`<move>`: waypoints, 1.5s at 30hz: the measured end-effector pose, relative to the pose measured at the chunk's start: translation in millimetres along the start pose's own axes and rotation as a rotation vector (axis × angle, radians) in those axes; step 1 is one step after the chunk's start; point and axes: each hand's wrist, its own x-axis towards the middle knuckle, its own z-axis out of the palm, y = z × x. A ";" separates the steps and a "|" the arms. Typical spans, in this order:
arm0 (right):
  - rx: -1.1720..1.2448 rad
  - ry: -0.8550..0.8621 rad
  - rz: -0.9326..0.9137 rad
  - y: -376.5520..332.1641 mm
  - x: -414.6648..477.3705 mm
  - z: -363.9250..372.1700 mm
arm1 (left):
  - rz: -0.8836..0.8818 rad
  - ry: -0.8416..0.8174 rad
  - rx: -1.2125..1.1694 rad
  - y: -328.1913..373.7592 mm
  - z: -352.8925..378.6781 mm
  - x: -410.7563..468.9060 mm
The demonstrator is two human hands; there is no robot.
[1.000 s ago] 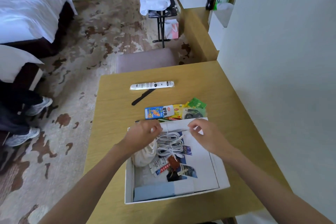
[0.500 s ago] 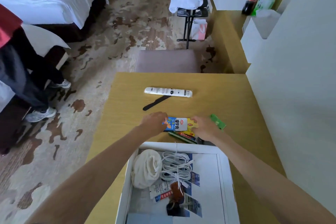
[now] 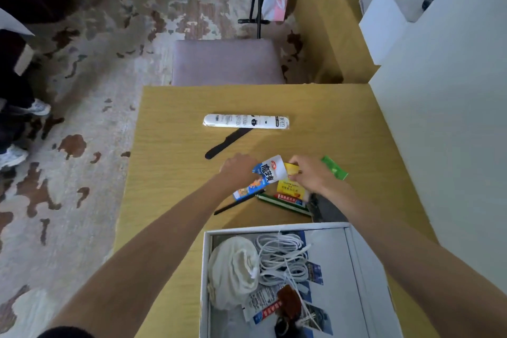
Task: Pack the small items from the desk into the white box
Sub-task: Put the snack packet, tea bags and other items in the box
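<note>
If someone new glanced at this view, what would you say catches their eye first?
Probably the two hands meeting mid-desk: the left hand grips a blue-and-white snack packet and the right hand a small yellow packet, above a heap of bright sachets. Next, the open white box at the near edge, holding a coiled white cable and a white cloth bundle.

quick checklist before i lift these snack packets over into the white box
1. Left hand on the blue and white packet: ok, packet tilted up off the desk.
2. Right hand on the yellow packet: ok, pinched at the fingertips.
3. Grip firm enough to carry: cannot tell.
4. Free room in the white box: ok, right part bare; white cable and cloth bundle sit left.
5. Nothing left behind: not ok, green packet, pens and white tube remain on the desk.
</note>
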 end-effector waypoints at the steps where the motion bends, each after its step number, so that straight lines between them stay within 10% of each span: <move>1: 0.055 0.010 -0.002 1.6 -1.7 -6.2 | -0.002 0.004 -0.107 -2.1 -3.4 -3.5; 9: 0.800 0.234 0.013 12.6 -59.8 -61.2 | 0.017 0.248 -0.980 13.6 -30.1 -67.6; 16: 1.150 0.111 -0.194 34.2 -162.4 -78.0 | 0.061 0.250 -1.047 93.2 -24.6 -134.8; 29: 0.540 0.053 -0.490 54.0 -234.5 -59.8 | 0.093 0.220 -1.018 165.9 10.2 -235.1; 35: 0.180 -0.066 -0.679 17.9 -257.2 -62.4 | 0.103 0.343 -0.452 136.8 13.1 -286.3; 45: -0.077 -0.130 -0.773 1.9 -244.7 19.3 | -0.216 0.436 -0.256 84.8 67.1 -318.7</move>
